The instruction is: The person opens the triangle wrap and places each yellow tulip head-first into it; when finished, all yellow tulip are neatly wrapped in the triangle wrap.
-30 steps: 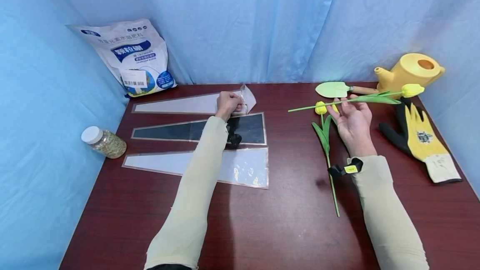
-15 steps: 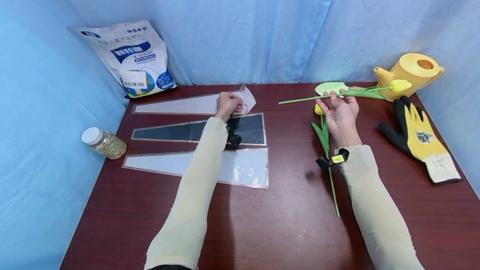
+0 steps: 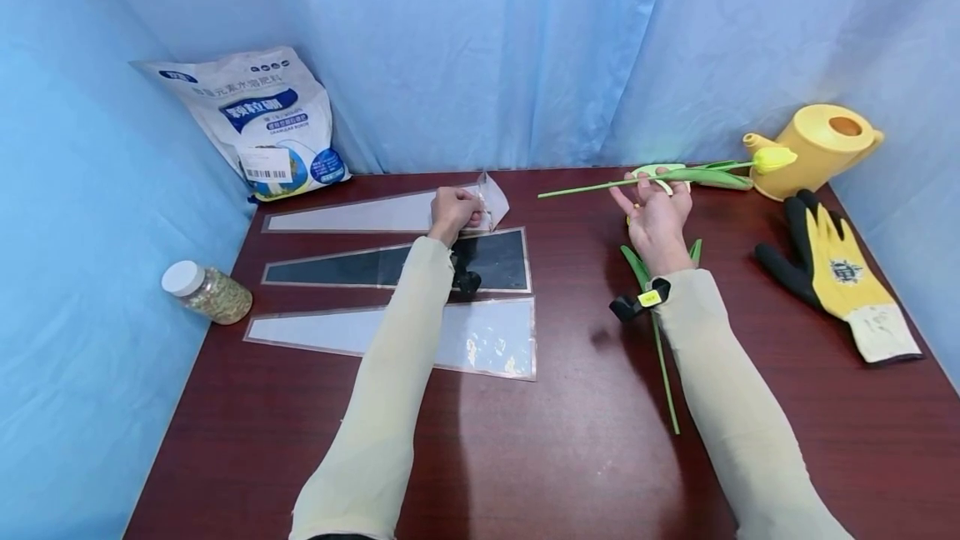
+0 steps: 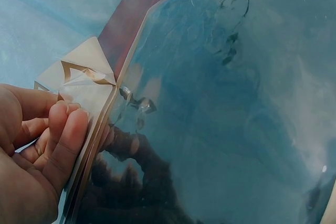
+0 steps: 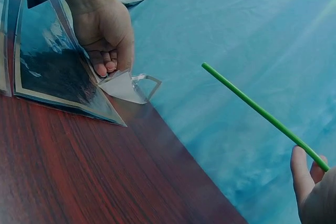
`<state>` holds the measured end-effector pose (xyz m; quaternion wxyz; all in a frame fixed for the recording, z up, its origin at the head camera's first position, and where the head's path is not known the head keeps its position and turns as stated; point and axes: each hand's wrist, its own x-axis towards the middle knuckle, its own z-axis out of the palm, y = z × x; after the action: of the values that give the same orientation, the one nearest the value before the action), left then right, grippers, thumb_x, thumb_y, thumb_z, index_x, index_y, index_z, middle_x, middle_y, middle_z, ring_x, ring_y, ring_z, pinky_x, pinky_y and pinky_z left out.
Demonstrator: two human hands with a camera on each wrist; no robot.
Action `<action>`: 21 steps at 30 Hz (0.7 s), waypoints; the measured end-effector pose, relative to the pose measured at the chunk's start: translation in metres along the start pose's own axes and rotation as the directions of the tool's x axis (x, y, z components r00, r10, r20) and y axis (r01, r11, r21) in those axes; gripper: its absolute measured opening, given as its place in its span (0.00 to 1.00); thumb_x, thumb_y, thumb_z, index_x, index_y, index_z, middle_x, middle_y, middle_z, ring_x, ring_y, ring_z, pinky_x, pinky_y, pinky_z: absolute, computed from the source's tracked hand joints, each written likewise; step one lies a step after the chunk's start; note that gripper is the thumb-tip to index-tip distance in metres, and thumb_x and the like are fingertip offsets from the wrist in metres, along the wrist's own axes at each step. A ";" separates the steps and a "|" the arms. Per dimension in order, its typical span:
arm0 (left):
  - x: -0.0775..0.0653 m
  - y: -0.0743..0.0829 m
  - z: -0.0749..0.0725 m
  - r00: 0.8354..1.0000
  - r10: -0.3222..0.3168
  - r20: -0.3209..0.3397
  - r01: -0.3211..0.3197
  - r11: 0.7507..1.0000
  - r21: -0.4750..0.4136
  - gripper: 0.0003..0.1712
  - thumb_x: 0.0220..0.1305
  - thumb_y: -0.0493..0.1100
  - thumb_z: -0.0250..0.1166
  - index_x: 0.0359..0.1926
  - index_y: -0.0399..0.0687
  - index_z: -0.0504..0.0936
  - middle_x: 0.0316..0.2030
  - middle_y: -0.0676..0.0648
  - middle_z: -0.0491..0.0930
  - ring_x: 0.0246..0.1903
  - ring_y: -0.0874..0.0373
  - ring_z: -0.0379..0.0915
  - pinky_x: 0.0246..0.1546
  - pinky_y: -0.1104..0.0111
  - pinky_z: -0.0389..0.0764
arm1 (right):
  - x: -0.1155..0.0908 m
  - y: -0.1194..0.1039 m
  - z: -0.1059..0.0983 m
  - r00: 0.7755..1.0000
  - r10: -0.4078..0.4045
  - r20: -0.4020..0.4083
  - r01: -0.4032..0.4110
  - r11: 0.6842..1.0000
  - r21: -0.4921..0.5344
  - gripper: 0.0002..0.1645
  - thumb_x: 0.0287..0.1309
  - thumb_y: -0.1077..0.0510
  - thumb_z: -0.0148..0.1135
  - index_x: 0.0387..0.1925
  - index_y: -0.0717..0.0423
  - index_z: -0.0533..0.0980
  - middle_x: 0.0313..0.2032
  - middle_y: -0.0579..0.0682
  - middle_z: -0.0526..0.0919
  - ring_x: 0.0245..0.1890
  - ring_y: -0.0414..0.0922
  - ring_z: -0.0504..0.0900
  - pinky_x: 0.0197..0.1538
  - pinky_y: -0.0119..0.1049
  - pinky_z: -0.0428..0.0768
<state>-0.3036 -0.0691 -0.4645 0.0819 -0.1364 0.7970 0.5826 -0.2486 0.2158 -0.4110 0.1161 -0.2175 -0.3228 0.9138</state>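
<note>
My left hand [image 3: 453, 211] pinches the wide end of the farthest tapered white flower sleeve [image 3: 352, 211]; in the left wrist view its mouth [image 4: 84, 59] stands partly spread. A dark sleeve [image 3: 330, 267] and another white sleeve [image 3: 307, 329] lie flat nearer me, under the left arm. My right hand [image 3: 660, 223] holds a yellow artificial tulip [image 3: 772, 159] by its green stem, lifted above the table. Its stem end [image 5: 207, 67] points left toward the sleeve mouth, apart from it. A second tulip [image 3: 664, 382] lies below the right wrist, its bloom mostly hidden.
Behind the right hand lies a green trowel [image 3: 651, 170], partly covered. A yellow watering can [image 3: 813, 148] and a yellow-black glove [image 3: 847, 277] are at the right. At the left stand a fertilizer bag [image 3: 258, 119] and a tilted lidded jar [image 3: 217, 294]. Blue cloth surrounds the table.
My right hand has moved left and slightly away from me with the tulip, bringing its stem end closer to the sleeve. The left hand has kept its pinch in place.
</note>
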 end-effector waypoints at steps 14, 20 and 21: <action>0.001 -0.003 0.001 1.000 0.011 0.001 -0.011 1.000 -0.002 0.07 0.65 0.38 0.65 0.37 0.38 0.87 0.22 0.50 0.82 0.16 0.66 0.77 0.22 0.75 0.81 | 0.014 0.029 0.018 0.998 -0.037 -0.040 0.036 0.999 -0.041 0.14 0.69 0.74 0.47 0.40 0.52 0.64 0.34 0.50 0.73 0.50 0.51 0.79 0.68 0.59 0.73; 0.001 -0.002 0.001 1.000 0.011 -0.008 -0.011 1.000 0.000 0.08 0.65 0.39 0.65 0.38 0.38 0.87 0.22 0.50 0.81 0.17 0.65 0.77 0.22 0.76 0.81 | 0.019 0.047 0.025 0.997 -0.075 -0.027 0.072 0.991 -0.116 0.14 0.70 0.73 0.46 0.42 0.50 0.64 0.34 0.50 0.73 0.47 0.50 0.80 0.64 0.57 0.77; 0.001 -0.002 0.001 1.000 0.011 -0.008 -0.011 1.000 0.000 0.08 0.65 0.39 0.65 0.38 0.38 0.87 0.22 0.50 0.81 0.17 0.65 0.77 0.22 0.76 0.81 | 0.020 0.050 0.025 0.996 -0.079 -0.028 0.075 0.989 -0.128 0.13 0.70 0.72 0.46 0.43 0.50 0.64 0.35 0.50 0.73 0.46 0.49 0.80 0.64 0.57 0.78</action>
<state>-0.3044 -0.0687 -0.4668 0.0755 -0.1344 0.7980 0.5827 -0.2817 0.1708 -0.4318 0.1426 -0.2267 -0.3862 0.8827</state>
